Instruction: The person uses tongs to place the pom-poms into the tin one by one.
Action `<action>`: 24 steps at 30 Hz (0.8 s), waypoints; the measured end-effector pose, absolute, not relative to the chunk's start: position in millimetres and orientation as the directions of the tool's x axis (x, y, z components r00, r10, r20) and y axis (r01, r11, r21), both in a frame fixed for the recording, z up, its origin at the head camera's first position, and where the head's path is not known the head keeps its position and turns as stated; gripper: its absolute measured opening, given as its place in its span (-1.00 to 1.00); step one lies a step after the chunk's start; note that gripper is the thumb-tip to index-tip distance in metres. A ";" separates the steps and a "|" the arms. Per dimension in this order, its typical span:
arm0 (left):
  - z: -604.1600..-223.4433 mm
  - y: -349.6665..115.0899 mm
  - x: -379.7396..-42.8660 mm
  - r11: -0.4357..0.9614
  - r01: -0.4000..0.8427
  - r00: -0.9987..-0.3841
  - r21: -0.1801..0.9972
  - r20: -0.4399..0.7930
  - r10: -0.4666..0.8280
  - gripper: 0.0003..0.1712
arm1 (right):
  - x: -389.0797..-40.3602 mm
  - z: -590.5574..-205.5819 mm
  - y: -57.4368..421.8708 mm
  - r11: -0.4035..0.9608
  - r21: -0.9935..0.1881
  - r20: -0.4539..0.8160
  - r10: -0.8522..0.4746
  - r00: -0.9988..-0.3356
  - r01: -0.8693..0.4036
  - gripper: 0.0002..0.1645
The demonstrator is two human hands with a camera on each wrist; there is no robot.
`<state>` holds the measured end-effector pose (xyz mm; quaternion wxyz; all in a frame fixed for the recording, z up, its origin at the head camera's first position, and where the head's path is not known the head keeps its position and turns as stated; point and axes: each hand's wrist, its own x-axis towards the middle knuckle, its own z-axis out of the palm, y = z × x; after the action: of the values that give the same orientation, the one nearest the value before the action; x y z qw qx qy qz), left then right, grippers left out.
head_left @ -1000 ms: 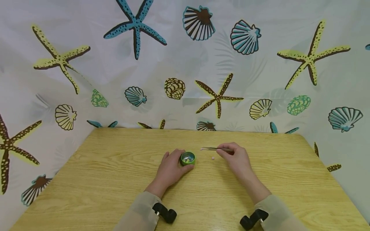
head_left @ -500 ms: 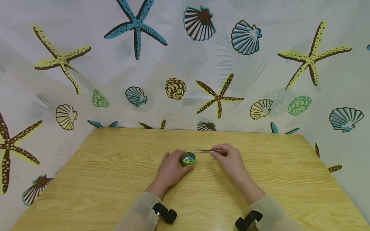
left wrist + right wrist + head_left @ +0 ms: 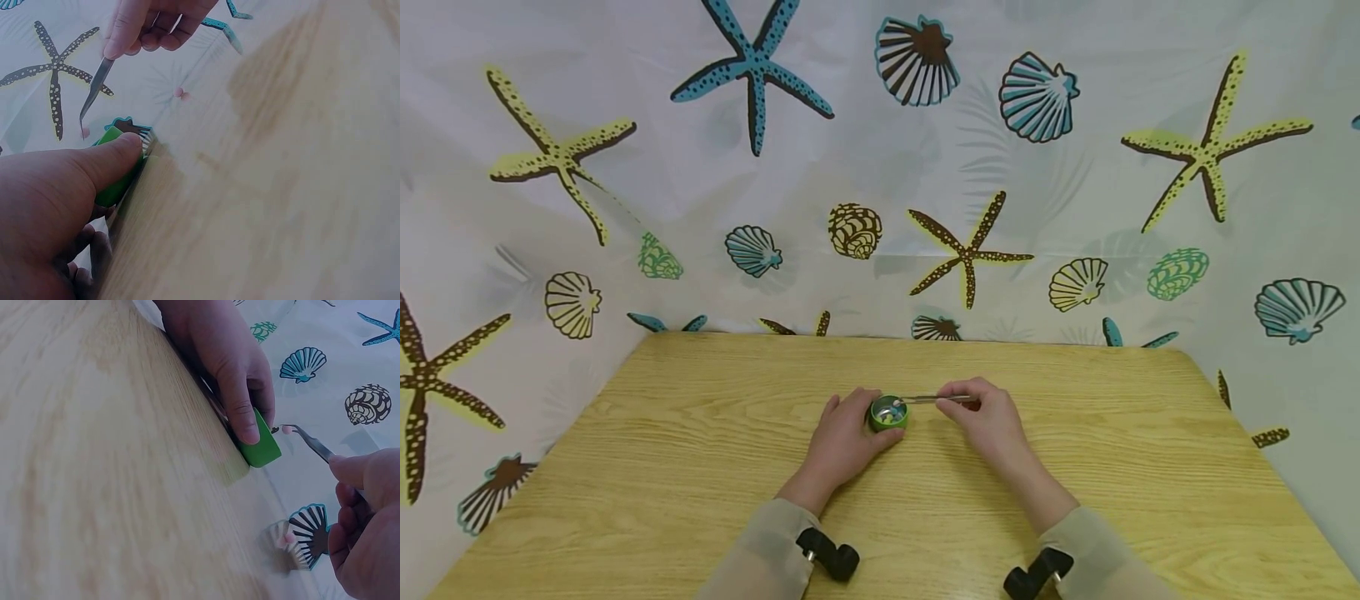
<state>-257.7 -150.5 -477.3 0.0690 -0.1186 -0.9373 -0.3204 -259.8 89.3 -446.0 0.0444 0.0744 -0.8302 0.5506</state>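
Note:
My left hand [image 3: 841, 440] grips a small green cup [image 3: 890, 427] with a shiny metal inside, on the wooden table. Its thumb lies along the near side. Small yellowish and bluish bits show inside, too small to identify. My right hand [image 3: 991, 423] pinches metal tweezers [image 3: 928, 399] with bent tips, pointing left. Between the tips is a small pink bead [image 3: 287, 429], held over the cup's mouth. A second pink bead [image 3: 289, 538] sits on the table near my right hand; in the head view that hand hides it.
The wood-grain table [image 3: 700, 483] stretches around both hands. A white cloth [image 3: 805, 175] printed with starfish and shells hangs behind the table and along its sides. Black camera mounts [image 3: 829, 553] are strapped at both sleeves.
My right hand has moved left with the tweezers, bringing the pinched bead from right of the cup to above its mouth. The left hand and cup have stayed put.

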 end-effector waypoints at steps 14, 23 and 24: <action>-479.5 -151.1 -258.1 0.765 0.273 -0.960 0.583 0.210 0.183 -0.25 | -260.5 -450.4 90.5 0.400 -0.902 0.140 -0.092 -0.986 -0.166 -0.86; -479.3 -150.8 -258.5 0.767 0.276 -0.960 0.580 0.214 0.183 -0.26 | -259.5 -445.7 92.2 0.397 -0.906 0.134 -0.063 -0.989 -0.148 -0.83; -479.1 -150.8 -258.4 0.766 0.276 -0.959 0.580 0.214 0.183 -0.27 | -259.5 -444.9 92.8 0.399 -0.905 0.133 -0.058 -0.989 -0.145 -0.83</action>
<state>-258.4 -150.8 -479.1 0.0727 -0.1227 -0.9370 -0.3189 -259.5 92.8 -444.9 0.0399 0.0609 -0.8354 0.5449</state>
